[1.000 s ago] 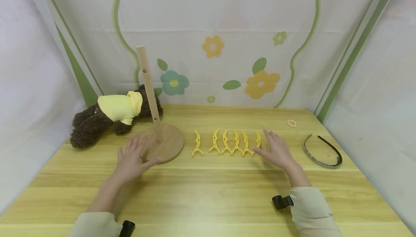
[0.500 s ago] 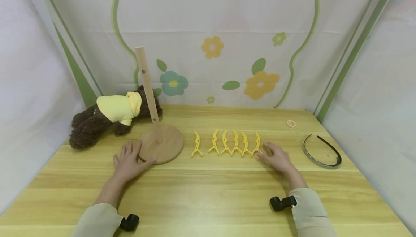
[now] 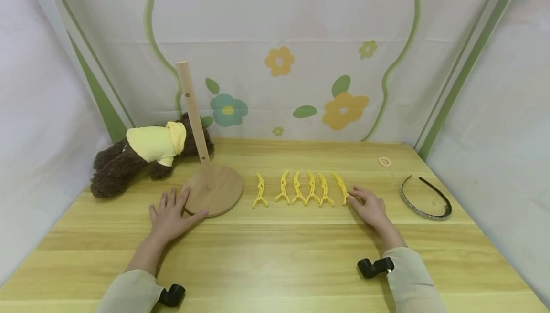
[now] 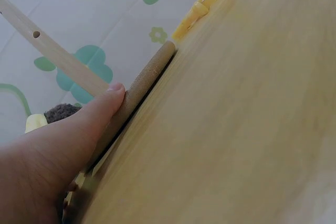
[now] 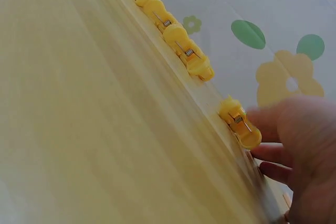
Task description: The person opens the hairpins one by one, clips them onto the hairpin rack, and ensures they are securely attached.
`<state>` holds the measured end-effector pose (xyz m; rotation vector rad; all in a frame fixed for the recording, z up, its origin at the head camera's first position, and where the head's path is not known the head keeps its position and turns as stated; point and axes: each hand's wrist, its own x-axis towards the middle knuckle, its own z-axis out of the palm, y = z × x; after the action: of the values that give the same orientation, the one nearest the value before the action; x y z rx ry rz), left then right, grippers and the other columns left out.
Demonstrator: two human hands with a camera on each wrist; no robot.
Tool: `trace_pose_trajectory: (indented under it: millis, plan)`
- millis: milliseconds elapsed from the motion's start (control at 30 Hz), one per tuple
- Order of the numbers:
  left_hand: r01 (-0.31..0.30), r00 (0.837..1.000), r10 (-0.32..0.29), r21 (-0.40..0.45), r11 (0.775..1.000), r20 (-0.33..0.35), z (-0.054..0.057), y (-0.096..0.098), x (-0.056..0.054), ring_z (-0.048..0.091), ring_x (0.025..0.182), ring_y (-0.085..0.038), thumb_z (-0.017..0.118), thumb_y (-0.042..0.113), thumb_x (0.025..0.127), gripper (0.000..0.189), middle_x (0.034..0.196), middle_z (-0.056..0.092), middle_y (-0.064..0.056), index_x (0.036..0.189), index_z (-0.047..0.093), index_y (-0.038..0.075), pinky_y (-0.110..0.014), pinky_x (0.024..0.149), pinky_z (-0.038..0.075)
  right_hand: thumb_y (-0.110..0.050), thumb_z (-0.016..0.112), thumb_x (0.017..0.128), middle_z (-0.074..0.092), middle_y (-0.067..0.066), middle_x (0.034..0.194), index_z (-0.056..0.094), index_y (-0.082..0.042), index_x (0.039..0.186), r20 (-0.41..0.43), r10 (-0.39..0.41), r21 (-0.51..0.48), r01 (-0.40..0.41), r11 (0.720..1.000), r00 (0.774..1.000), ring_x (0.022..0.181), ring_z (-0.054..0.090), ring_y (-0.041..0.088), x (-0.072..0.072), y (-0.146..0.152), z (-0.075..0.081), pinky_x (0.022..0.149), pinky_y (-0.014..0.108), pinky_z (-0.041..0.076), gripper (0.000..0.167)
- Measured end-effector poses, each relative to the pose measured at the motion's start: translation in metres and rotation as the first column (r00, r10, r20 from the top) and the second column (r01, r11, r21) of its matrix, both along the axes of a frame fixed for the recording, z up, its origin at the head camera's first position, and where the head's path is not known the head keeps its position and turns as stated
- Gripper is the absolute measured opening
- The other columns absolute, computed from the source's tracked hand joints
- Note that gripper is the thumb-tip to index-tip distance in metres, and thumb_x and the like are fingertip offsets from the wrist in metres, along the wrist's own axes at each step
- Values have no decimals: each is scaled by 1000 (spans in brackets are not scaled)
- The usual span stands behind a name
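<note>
In the head view my left hand (image 3: 169, 216) lies with spread, fairly straight fingers at the round base of a wooden stand (image 3: 225, 189). Its thumb touches the base's front rim, as the left wrist view also shows at the base edge (image 4: 149, 72). My right hand (image 3: 370, 208) pinches the forked end of the rightmost yellow hair clip (image 3: 340, 185), which lies slanted on the table. In the right wrist view this spring clip (image 5: 240, 121) sits against the fingers; their exact contact is partly hidden. Several more yellow hair clips (image 3: 297, 189) lie in a row to its left.
A dark brown plush toy in a yellow hoodie (image 3: 154, 142) lies behind the stand's left side. To the right are a glittery black headband (image 3: 423, 213) and a small pale ring (image 3: 384, 161). Printed fabric walls (image 3: 258, 17) enclose the wooden table (image 3: 266, 255).
My right hand has lowered to the rightmost hair clip and turned it, its forked end moving right. My left hand has settled slightly lower and left against the stand's base.
</note>
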<state>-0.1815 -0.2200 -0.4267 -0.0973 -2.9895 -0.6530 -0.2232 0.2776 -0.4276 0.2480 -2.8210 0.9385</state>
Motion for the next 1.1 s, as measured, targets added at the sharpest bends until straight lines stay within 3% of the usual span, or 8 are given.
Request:
trace_pose_trajectory:
  millis: [100, 200, 433, 600, 733, 933, 1100]
  plan:
    - [1, 1000, -1, -1, 1000, 3, -1, -1, 1, -1, 121, -49, 47, 65, 73, 92, 135, 7, -32, 139, 15, 9, -67, 83, -8, -43, 57, 80, 43, 21, 124, 57, 1, 111, -1, -24, 20, 24, 1000, 1000, 113, 34, 42, 0, -4, -2, 87, 63, 9, 53]
    - [-1, 1000, 1, -12, 1000, 5, -3, -4, 2, -2, 121, -49, 46, 65, 73, 93, 136, 6, -32, 140, 13, 9, -67, 82, -9, -45, 61, 75, 43, 21, 124, 56, 2, 111, -2, -46, 37, 46, 998, 999, 113, 35, 41, 1, -9, -4, 88, 62, 11, 59]
    - [-6, 1000, 6, -12, 1000, 3, -3, -7, 3, -2, 121, -49, 45, 66, 73, 93, 136, 6, -32, 140, 13, 10, -66, 82, -10, -29, 65, 76, 48, 26, 114, 54, 7, 108, -29, -110, 7, 110, 994, 993, 106, 40, 42, 3, -15, -1, 87, 57, 17, 49]
    - [-11, 1000, 11, -11, 1000, 1, -3, -6, 2, -2, 121, -49, 46, 66, 73, 93, 136, 6, -32, 139, 14, 9, -66, 83, -9, -26, 64, 77, 50, 26, 108, 55, 6, 106, -46, -130, 63, 133, 989, 990, 102, 42, 41, 1, -11, 2, 82, 57, 24, 44]
    - [-12, 1000, 12, -16, 1000, -1, -4, -6, 1, -1, 121, -49, 45, 66, 73, 93, 135, 7, -32, 139, 15, 9, -67, 83, -9, -21, 63, 78, 51, 27, 104, 56, 7, 104, -36, -111, 85, 114, 990, 993, 98, 44, 41, 0, -7, 8, 78, 55, 31, 39]
    - [1, 1000, -1, -11, 1000, 10, -2, -2, 0, 0, 121, -49, 45, 66, 73, 92, 135, 8, -32, 139, 15, 9, -67, 83, -8, -9, 56, 82, 52, 28, 99, 49, 14, 108, 35, -25, -18, 25, 1000, 999, 89, 50, 38, -2, 5, 23, 74, 47, 41, 35]
    - [0, 1000, 0, -10, 1000, 4, -2, 0, 1, 0, 121, -49, 46, 66, 73, 92, 135, 8, -32, 139, 15, 9, -66, 83, -8, -8, 52, 86, 50, 29, 104, 43, 13, 117, 46, 55, 2, -56, 998, 997, 96, 46, 42, -9, 9, 42, 79, 52, 37, 39]
